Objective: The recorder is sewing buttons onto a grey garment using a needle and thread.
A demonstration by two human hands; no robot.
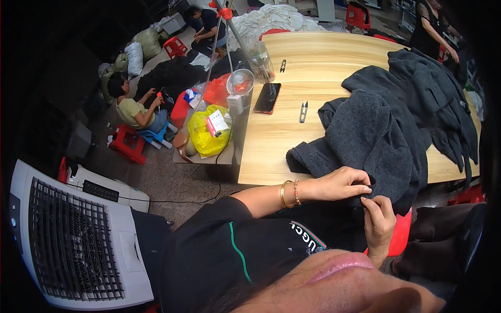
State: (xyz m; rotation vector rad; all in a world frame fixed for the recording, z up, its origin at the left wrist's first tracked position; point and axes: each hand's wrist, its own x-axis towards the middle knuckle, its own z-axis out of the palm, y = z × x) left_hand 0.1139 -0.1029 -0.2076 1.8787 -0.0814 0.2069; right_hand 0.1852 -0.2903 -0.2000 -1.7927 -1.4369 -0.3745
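Observation:
A dark grey knitted-looking garment [373, 133] lies bunched on the near part of the wooden table [287, 57], its edge hanging toward me. My left hand [344, 183], with a gold bangle and a beaded bracelet at the wrist, pinches that edge between thumb and fingers. Just below it, my right hand [379, 221] grips the same edge, fingertips close to the left ones. What lies between the fingertips is too small to make out beyond the cloth. Small thread snips [303, 111] rest on the table beside the garment.
A phone [267, 98], a second pair of snips [283, 65] and a clear jar [261, 60] are along the table's left side. A yellow plastic bag [207, 130] sits left of it. An air cooler [78, 240] stands at left. Other people [136, 107] work nearby.

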